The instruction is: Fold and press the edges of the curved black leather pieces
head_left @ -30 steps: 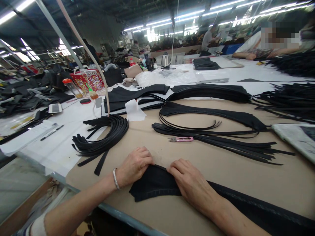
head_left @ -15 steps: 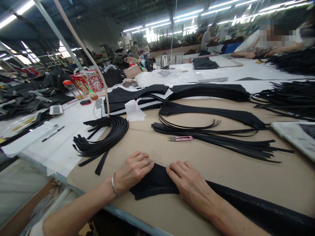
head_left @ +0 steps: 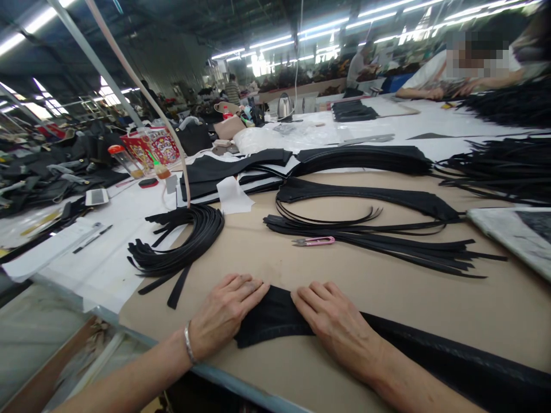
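A long black strip of material (head_left: 275, 318) lies on the tan work surface, its wide end between my hands and the rest running under my right forearm to the lower right. My left hand (head_left: 228, 307) grips the far left edge of that end, fingers together, thumb hidden. Pressed on the piece's upper edge is my right hand (head_left: 333, 315), its fingers curled together over the material. Beyond them lie pink-handled thread snips (head_left: 314, 241), a bundle of thin black strips (head_left: 387, 246) and a curved black bundle (head_left: 202, 241) at the left.
Stacked black pieces (head_left: 365, 159) lie at the back of the tan board (head_left: 241, 246). A pale hose (head_left: 163, 123) comes down at the left. On the white table are a pen (head_left: 92, 238) and a red-lidded bottle (head_left: 124, 160). A person (head_left: 456, 74) sits at the back right.
My left hand has turned and flattened a little over the black piece's left end, its wrist shifting left. My right hand has hardly moved. The view has shifted slightly.
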{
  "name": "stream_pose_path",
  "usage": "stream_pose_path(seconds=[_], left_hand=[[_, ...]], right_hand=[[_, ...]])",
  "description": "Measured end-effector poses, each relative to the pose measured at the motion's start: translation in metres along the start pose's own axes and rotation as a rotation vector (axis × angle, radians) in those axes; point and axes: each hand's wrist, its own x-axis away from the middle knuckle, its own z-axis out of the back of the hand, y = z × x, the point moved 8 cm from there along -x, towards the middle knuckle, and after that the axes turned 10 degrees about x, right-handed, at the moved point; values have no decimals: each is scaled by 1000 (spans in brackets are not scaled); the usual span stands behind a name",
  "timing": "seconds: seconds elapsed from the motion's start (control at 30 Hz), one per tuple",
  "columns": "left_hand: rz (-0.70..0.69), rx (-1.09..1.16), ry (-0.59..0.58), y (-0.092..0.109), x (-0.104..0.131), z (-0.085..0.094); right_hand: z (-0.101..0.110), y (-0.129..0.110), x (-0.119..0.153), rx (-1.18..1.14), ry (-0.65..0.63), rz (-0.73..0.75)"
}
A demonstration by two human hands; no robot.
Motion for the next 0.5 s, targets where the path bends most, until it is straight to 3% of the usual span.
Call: stream_pose_path(seconds=[0.17,0.37,0.5], left_hand=[[70,-13,-51,6,-6,-6],[80,56,4,5,-12,-6],[65,187,-69,7,-19,-10]], right_hand=[[0,7,5,-29,-17,3],[1,20,13,-103,-18,-23],[3,27,21,-155,-36,-41]])
